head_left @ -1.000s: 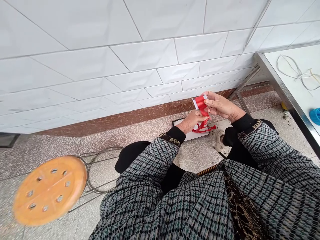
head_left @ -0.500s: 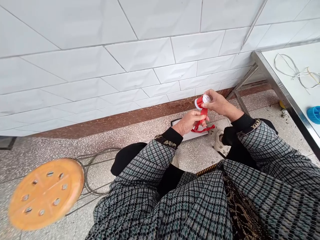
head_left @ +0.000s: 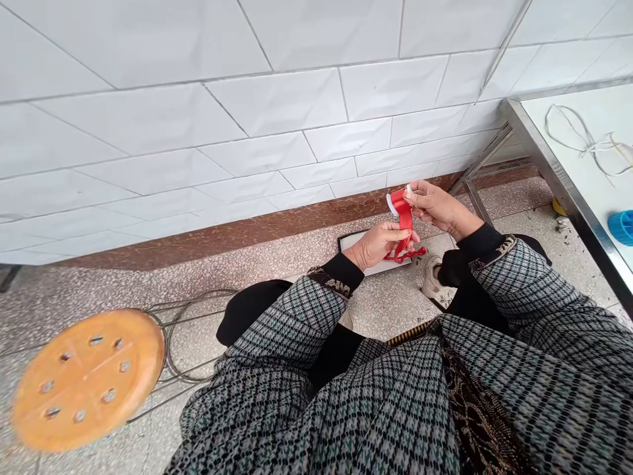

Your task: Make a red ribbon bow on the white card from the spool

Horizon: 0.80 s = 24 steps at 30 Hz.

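Observation:
My right hand (head_left: 435, 206) is closed on a spool of red ribbon (head_left: 398, 199), gripping its right end; one white rim faces left. A flat length of red ribbon (head_left: 405, 219) runs down from the spool to my left hand (head_left: 376, 244), which pinches it between thumb and fingers. Below that pinch, the loose ribbon end (head_left: 414, 253) hangs crumpled. Under my hands lies a white, dark-edged flat box or tray (head_left: 352, 241) on the floor, partly hidden by my left hand and the ribbon.
An orange round stool (head_left: 89, 379) with wire legs stands at the left. At the right is a metal-framed table (head_left: 554, 158) bearing pale cords (head_left: 588, 142) and a blue plastic container (head_left: 620, 227). A white tiled wall (head_left: 281, 99) rises ahead. My shoe (head_left: 434, 280) rests on the speckled floor.
My right hand has turned the spool, so its labelled end no longer faces me. My left hand has shifted slightly right and down, and more flat ribbon shows between the hands.

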{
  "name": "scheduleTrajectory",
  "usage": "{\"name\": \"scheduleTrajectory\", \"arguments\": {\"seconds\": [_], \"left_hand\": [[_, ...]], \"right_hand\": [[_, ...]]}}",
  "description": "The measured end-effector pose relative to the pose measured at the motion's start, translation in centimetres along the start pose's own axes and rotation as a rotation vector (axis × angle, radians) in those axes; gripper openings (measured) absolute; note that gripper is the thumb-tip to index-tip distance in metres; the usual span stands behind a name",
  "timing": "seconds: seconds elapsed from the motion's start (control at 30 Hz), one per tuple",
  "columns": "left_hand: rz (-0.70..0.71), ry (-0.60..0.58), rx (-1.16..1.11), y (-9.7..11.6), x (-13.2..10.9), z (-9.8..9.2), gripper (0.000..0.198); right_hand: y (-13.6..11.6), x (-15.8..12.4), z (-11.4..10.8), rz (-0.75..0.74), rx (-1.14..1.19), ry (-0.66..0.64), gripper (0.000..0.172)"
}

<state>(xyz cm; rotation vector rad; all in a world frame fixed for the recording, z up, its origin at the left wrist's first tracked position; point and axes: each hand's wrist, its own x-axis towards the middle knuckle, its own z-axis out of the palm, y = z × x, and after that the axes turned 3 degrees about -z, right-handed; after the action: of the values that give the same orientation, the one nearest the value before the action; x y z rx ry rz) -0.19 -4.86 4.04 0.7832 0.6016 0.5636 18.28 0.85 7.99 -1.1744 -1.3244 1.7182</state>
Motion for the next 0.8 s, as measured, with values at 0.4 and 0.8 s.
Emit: {"name": "scheduleTrajectory", "arguments": {"seconds": [0.4,0.8], "left_hand": [[0.003,0.257,0.237,2.1,-0.3,-0.9,0.023],[-0.277,0.245,0.211,1.9,0.8,-1.8,0.030]], "right_hand": [[0.2,0.0,-1.0,0.021,-0.755,-0.026,0.032],[-0.5,-0.6,-1.6,0.095,-1.000,-0.507,0.041]]}}
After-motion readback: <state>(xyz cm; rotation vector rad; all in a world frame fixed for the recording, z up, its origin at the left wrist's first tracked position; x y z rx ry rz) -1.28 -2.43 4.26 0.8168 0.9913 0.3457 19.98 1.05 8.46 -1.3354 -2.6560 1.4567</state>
